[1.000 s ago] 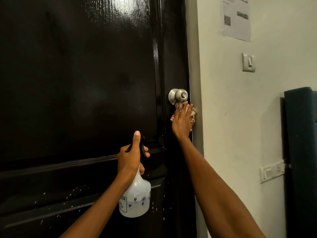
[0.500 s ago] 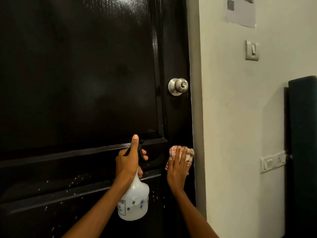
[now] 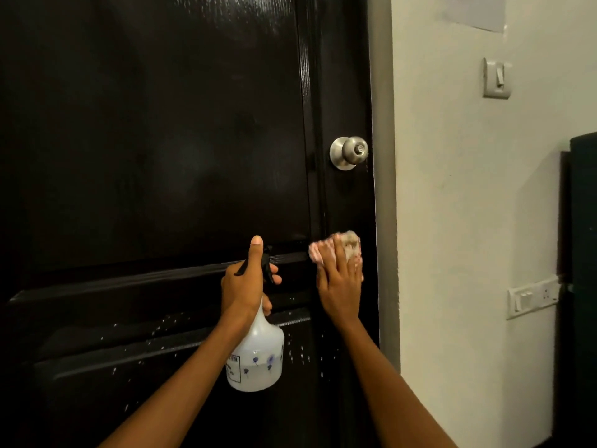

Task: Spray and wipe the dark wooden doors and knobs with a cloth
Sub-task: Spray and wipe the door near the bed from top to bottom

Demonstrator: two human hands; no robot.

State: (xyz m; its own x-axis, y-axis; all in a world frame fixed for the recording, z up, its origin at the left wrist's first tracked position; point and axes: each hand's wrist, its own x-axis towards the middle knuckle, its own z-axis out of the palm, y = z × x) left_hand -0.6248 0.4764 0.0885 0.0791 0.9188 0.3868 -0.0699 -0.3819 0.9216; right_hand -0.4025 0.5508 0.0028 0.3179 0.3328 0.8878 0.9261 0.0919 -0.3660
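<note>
So the door (image 3: 155,156) took up the whole left side, a dark glossy panel with faint wood grain showing where the light hit near the top, and the lower panel was speckled with white droplets (image 3: 155,334), I'd guess spray not wiped yet. The left hand (image 3: 247,286) was wrapped around the neck of the bottle (image 3: 256,357), thumb sticking straight up and fingers curled by the black trigger, nozzle pointed at the door, probably kept ready for another squirt. The bottle was a frosted, pear-shaped plastic thing with little blue flowers printed on it and some liquid in the bottom. Just right of that, the right hand (image 3: 339,286) was flat, fingers straight, pressing a bunched pinkish checked cloth (image 3: 336,245) against the door's right stile, right at the level of the middle rail. Looked soft and a bit worn. Flat palm makes sense for getting even pressure on a flat surface. The knob (image 3: 349,152) sat above it, round brushed metal with a keyhole, untouched by either hand. Further right was a plain wall (image 3: 452,221) with a switch (image 3: 497,79) and a socket plate (image 3: 533,297).
</note>
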